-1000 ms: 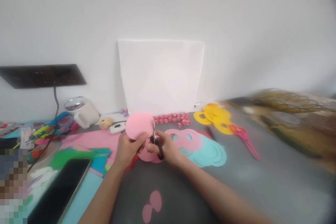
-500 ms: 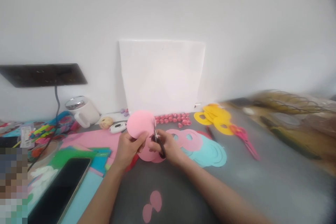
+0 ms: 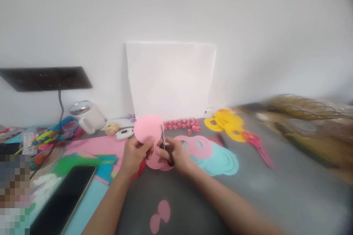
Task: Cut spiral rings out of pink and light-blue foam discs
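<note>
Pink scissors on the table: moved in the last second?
No. Judged against the wall socket, the pink scissors keep their place; both shift alike in view, probably camera sway.

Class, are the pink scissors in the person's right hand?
No, the right hand holds black-handled scissors, while the pink scissors lie on the table.

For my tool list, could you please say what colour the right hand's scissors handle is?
The scissors handle is black, best seen in the head view.
</note>
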`<state>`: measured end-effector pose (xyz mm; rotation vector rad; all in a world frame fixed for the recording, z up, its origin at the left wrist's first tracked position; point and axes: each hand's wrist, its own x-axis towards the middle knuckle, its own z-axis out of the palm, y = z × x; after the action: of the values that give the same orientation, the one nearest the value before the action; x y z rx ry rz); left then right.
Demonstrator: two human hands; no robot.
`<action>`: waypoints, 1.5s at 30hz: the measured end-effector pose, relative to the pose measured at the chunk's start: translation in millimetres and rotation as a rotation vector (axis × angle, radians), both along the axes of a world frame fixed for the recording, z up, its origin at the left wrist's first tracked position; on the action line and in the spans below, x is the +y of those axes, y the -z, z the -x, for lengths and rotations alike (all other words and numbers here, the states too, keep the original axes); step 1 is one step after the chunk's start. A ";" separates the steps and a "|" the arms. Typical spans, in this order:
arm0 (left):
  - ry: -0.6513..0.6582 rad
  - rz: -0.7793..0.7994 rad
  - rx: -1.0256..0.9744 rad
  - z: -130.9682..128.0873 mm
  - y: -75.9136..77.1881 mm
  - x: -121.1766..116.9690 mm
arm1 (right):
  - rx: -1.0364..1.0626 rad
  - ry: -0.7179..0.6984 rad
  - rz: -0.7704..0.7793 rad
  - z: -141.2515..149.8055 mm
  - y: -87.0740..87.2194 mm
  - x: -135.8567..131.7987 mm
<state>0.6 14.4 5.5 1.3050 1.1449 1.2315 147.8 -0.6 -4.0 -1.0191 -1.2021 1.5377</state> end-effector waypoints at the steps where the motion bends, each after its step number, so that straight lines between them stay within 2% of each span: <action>1: -0.006 0.005 -0.002 -0.2 -0.2 -0.2 | -0.006 -0.001 0.002 0.4 -0.4 -0.4; 9: 0.006 0.042 0.091 2.6 0.5 -0.6 | -0.019 0.046 -0.062 -1.1 -8.7 -0.7; 16: 0.000 0.057 0.074 2.5 1.0 0.2 | -0.056 0.040 -0.111 -3.3 -6.8 0.5; 31: -0.001 0.018 0.008 5.8 3.7 2.7 | -0.020 0.020 -0.058 -2.8 -2.3 1.2; 39: 0.060 0.033 -0.097 -0.6 -3.7 -0.1 | 0.020 0.020 -0.034 -1.0 5.0 1.8; 45: 0.019 0.050 -0.039 -2.0 -1.0 -0.4 | 0.008 0.035 -0.035 0.0 3.2 1.8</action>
<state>2.6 14.0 6.5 1.2472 1.1259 1.2022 147.8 1.2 -7.2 -1.0048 -1.1957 1.4880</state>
